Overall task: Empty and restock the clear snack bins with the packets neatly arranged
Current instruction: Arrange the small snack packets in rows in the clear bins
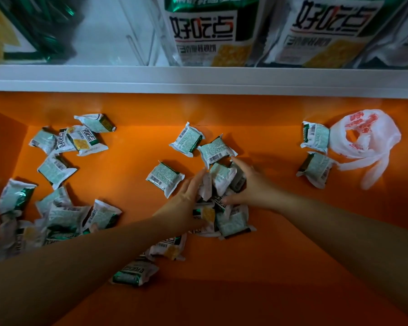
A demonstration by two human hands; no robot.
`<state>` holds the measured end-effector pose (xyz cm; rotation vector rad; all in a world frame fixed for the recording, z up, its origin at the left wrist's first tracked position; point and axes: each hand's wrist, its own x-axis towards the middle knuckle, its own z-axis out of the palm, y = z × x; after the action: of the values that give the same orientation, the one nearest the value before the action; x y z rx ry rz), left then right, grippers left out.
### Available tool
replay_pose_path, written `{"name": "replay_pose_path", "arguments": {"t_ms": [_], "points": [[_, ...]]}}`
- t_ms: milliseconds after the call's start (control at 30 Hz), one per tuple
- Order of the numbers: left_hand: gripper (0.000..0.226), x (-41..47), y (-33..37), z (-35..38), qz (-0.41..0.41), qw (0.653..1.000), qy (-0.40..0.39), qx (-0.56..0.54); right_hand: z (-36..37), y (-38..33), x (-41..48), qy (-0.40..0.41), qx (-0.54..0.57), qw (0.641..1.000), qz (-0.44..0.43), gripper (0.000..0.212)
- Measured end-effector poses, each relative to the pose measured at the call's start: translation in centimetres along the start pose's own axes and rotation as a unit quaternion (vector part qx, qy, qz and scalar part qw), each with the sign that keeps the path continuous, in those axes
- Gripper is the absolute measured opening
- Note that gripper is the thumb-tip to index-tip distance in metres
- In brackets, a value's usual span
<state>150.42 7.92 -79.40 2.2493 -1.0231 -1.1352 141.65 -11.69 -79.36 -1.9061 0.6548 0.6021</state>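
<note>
On orange surface (292, 267), crinkly foil packets (222, 184)

"好吃点" is printed in large black characters, upside down, on two big bags (207, 31) at 12 o'clock; barcodes are seen on small packets (218, 151).

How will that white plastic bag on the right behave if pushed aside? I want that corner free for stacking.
The white plastic bag lies crumpled with loose handles, so it is probably floppy and very light. It would likely slide easily on the smooth orange surface, perhaps nudging the two packets beside it.
</note>
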Motion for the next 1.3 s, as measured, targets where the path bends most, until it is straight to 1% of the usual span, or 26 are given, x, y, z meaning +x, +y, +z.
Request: {"name": "replay_pose_path", "arguments": {"t_ms": [133,233,300,400,467,600,667,767,800,867,933,1000,1067,1200,1300], "points": [[0.126,0.2,0.4,0.5,0.01,1.0,-0.01,0.016,-0.5,-1.0,-0.9,-0.049,-0.024,0.997,-0.06,0.11],[0.121,0.0,0.6,0.5,0.017,1.0,-0.006,0.008,0.1,-0.4,-1.5,-0.064,-0.024,0.994,-0.085,0.116],[0.118,-0.1,0.6,0.3,0.017,1.0,-0.005,0.002,0.4,0.2,-2.2,-0.07,-0.053,0.991,-0.103,0.122],[0.115,-0.1,0.5,0.2,0.004,1.0,-0.011,-0.009,0.6,0.3,-2.9,-0.089,-0.074,0.988,-0.106,0.125],[0.114,0.0,0.5,0.2,-0.001,1.0,-0.012,-0.01,0.7,0.1,-2.8,-0.081,-0.08,0.988,-0.101,0.123],[0.111,0.2,0.5,0.4,0.003,1.0,-0.01,-0.012,1.2,0.0,-2.4,-0.056,-0.08,0.989,-0.115,0.113],[0.108,0.2,0.3,0.4,0.003,1.0,-0.004,-0.015,1.2,0.1,-2.5,-0.045,-0.087,0.988,-0.121,0.1],[0.101,0.5,0.2,0.4,0.005,0.999,0.002,-0.051,0.7,-0.2,-2.3,-0.004,-0.113,0.985,-0.132,0.079],[0.099,0.6,0.2,0.3,0.004,0.998,0.002,-0.059,0.5,-0.3,-2.1,0.008,-0.121,0.984,-0.133,0.077],[0.1,0.8,0.2,0.3,0.0,0.998,0.003,-0.065,0.4,-0.3,-1.8,0.014,-0.139,0.981,-0.134,0.08],[0.102,1.0,0.1,0.4,-0.001,0.998,0.006,-0.068,0.6,-0.2,-1.6,-0.004,-0.143,0.981,-0.134,0.088],[0.103,1.0,0.1,0.4,0.0,0.998,0.008,-0.068,0.7,-0.3,-1.3,-0.016,-0.132,0.983,-0.129,0.09],[0.102,1.0,0.2,0.3,0.007,0.998,0.011,-0.062,0.7,-0.5,-1.0,-0.012,-0.125,0.985,-0.121,0.085],[0.103,0.8,0.2,0.3,0.017,0.999,0.022,-0.037,0.4,-1.1,-0.9,0.017,-0.118,0.985,-0.127,0.067],[0.102,0.7,0.1,0.1,0.019,0.999,0.022,-0.038,0.0,-1.1,-1.0,0.039,-0.113,0.984,-0.13,0.053]]}}
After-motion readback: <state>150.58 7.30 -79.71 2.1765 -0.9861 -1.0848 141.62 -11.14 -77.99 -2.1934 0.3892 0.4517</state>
